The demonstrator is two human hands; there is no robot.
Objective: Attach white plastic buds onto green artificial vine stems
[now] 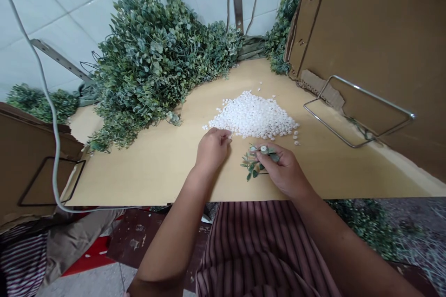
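Right hand [285, 169] pinches green sprig [254, 173] just in front of white pile [252, 113], white piece [264, 149] by thumb [265, 161]: best grip lightly, piece facing up
Left hand [211, 149] curled at pile's near-left edge, cannot tell whether pinching anything: wiser taking pieces singly

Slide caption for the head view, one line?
Right hand holding a green sprig, left hand beside a heap of small white pieces.

Two hands [211, 152], one leafy sprig [255, 167], one heap of white pieces [253, 115] (too many to number), two wire frames [373, 95], two metal strips [236, 0], one cable [53, 111].
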